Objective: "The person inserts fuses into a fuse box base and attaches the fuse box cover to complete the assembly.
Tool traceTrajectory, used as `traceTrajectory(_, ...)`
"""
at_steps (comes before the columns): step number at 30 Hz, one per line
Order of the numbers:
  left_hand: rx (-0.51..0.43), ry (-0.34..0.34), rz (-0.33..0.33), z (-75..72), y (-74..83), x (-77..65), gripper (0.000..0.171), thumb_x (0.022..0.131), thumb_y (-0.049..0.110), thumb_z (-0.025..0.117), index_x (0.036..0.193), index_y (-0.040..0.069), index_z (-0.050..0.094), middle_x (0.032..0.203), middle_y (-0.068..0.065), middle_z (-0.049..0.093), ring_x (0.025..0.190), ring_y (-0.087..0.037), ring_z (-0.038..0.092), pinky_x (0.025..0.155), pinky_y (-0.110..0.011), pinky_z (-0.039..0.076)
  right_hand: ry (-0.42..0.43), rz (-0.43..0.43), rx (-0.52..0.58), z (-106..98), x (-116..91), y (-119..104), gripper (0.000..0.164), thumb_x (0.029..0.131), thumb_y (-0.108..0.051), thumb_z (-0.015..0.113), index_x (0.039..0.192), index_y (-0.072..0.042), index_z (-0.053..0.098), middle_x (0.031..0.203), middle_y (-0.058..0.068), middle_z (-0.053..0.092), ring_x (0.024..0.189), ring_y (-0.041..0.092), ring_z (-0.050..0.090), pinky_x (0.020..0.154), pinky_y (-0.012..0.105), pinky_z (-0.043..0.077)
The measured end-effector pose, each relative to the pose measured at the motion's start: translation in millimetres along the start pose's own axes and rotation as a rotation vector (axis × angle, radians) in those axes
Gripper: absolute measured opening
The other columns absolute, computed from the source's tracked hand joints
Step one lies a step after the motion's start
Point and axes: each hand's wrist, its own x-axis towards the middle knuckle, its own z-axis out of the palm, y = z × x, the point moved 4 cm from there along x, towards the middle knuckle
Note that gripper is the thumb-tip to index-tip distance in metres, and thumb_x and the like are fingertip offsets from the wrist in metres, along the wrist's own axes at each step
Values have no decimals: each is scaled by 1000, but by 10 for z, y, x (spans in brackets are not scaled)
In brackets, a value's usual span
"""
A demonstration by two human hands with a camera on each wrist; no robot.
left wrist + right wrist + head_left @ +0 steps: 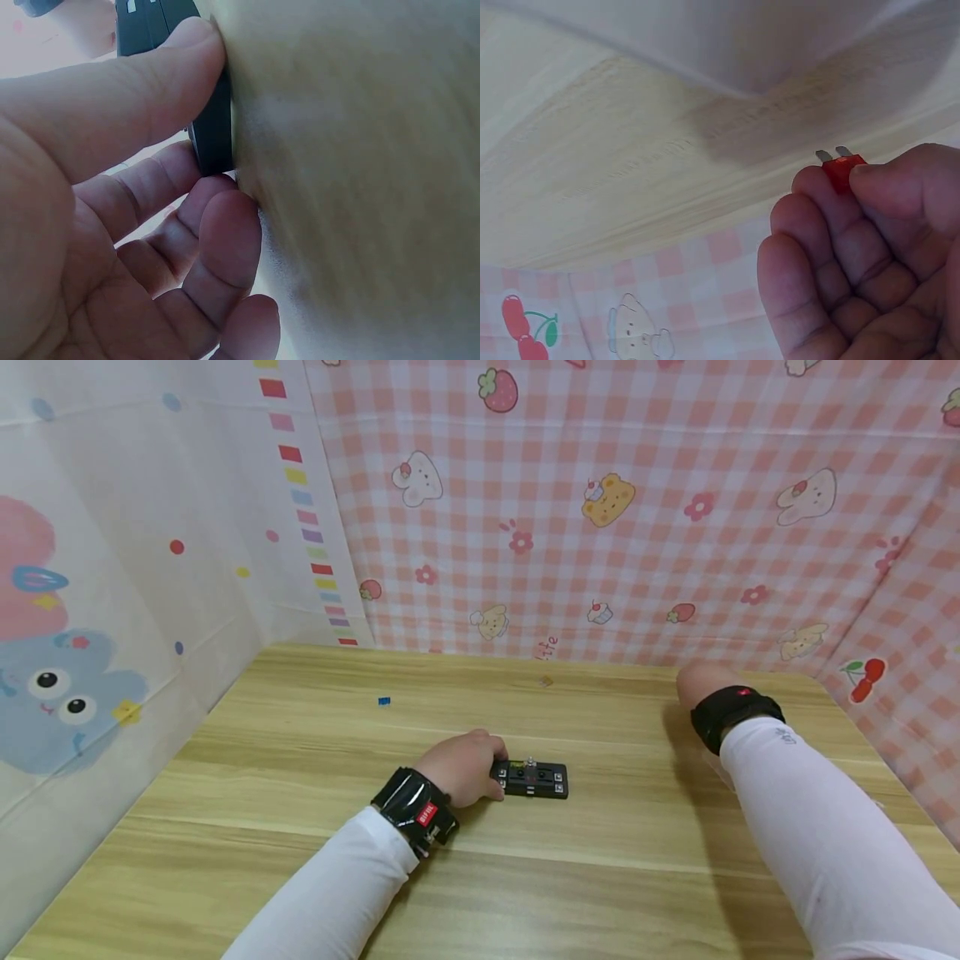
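- Furthest left I have a small blue piece [384,701] lying on the table [247,777], well apart from both hands; nothing pins it, so a careless brush could send it off.
- Left hand [467,768]: thumb and fingers pinch the left end of the black device [534,779], which lies on the table. Since I see only that end held, I reckon a push on the other end could swivel or tip it.
- Beyond the device, near the table's back edge, I make out a tiny yellowish piece [546,682]. It blends into the wood, so I could easily miss it or sweep it aside.
- Right hand [701,683]: the head view hides its fingers, but the right wrist view shows me thumb and fingers pinching a red piece [841,174], two metal prongs [823,156] sticking out. So slight a hold could let it twist or drop; a knock might bend a prong.
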Motion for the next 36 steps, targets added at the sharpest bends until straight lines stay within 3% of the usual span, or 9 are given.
traceTrajectory(1,0,1,0,-2,0,-2,48,90,33,85,131,13,69,121,-3,66,101,-16,61,100,-38,52,-30,27,19,-130,-68,-103,21,91,4,56,77,-1,71,90,21,73,85,37,68,86,55,56)
traceTrajectory(4,3,2,0,-3,3,-8,49,90,33,85,132,13,69,122,-3,66,101,-16,61,100,-38,52,-47,57,45,-206,-101,-166,23,93,3,54,80,-1,72,94,22,74,88,36,67,89,56,55)
traceTrajectory(21,14,10,17,26,-19,13,50,90,35,85,132,13,69,123,-3,67,105,-16,63,102,-38,52,-111,124,116,-338,-67,-274,26,96,-3,51,86,3,74,103,25,73,89,35,65,88,55,55)
traceTrajectory(27,3,13,26,28,-19,13,50,89,34,85,131,12,69,122,-4,67,106,-17,64,103,-39,52,-81,141,168,-412,-116,-362,28,96,-4,49,86,3,74,103,26,73,86,34,65,84,54,56)
traceTrajectory(36,3,13,24,17,-17,16,49,89,34,85,130,12,69,121,-4,67,106,-17,63,104,-39,52,0,119,195,-498,-170,-545,24,96,-2,52,83,4,71,83,17,67,74,32,58,71,46,53)
